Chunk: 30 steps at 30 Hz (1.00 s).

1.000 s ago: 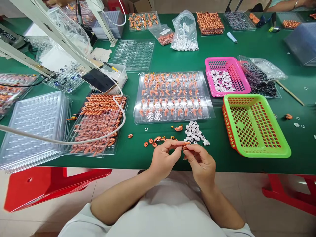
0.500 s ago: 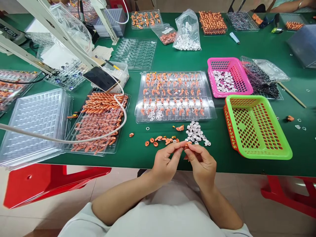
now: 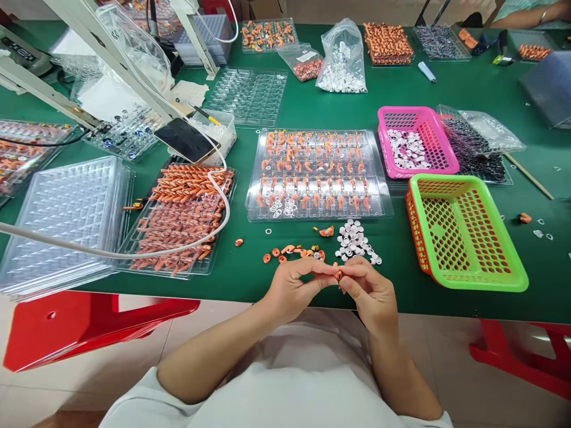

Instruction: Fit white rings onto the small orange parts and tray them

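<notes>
At the table's front edge, my left hand (image 3: 294, 289) and my right hand (image 3: 372, 292) meet, their fingertips pinching one small orange part (image 3: 339, 274) between them. Its dark opening shows; the rest is covered by fingers. Just beyond the hands lies a pile of small white round pieces (image 3: 355, 241). Left of it are loose orange parts (image 3: 289, 251), and a single orange piece with a yellow tip (image 3: 326, 231) lies above them. Farther back, a clear tray (image 3: 319, 175) holds rows of curved orange parts and some white rings.
A green basket (image 3: 504, 261) and a pink basket (image 3: 450, 161) with white pieces stand right. At left are a tray of orange parts (image 3: 173, 238), stacked clear trays (image 3: 66, 208), a phone (image 3: 187, 139) and a white cable (image 3: 228, 208). Another person's arm (image 3: 530, 16) shows at back right.
Both hands have moved slightly down towards the table's front edge, and the orange part between the fingertips is turned so that its dark opening shows. The whole view has shifted a little.
</notes>
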{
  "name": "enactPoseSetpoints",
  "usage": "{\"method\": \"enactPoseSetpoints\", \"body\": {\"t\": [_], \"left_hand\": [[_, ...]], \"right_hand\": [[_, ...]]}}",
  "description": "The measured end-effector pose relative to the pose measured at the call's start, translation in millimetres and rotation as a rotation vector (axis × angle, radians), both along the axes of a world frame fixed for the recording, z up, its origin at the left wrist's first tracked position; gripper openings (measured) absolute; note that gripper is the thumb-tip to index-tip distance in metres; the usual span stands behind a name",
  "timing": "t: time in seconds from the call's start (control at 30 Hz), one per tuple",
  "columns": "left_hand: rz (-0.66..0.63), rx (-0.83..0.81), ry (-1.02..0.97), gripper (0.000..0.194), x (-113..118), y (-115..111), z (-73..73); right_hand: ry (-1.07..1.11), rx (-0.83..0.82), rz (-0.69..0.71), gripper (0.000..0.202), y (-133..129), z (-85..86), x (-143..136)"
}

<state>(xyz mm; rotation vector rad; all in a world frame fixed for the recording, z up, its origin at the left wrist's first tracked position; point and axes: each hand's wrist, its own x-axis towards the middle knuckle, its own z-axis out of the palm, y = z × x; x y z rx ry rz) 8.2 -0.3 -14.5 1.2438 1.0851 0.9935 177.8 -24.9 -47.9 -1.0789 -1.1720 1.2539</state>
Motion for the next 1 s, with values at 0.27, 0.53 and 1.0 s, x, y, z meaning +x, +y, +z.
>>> {"method": "enactPoseSetpoints", "body": {"t": [0.27, 0.53, 1.0], "left_hand": [[0.001, 0.284, 0.168, 0.006, -4.0, 4.7, -0.9], [-0.126, 0.566, 0.187, 0.014, -7.1, 3.4, -5.9], [-0.088, 0.799, 0.310, 0.014, -7.9, 1.0, -6.8]], "right_hand": [[0.152, -0.049, 0.110, 0.013, 2.3, -5.9, 3.0], [0.166, -0.047, 0.124, 0.018, -2.6, -7.0, 5.2], [0.086, 0.000, 0.115, 0.025, -4.9, -5.0, 8.6]]}}
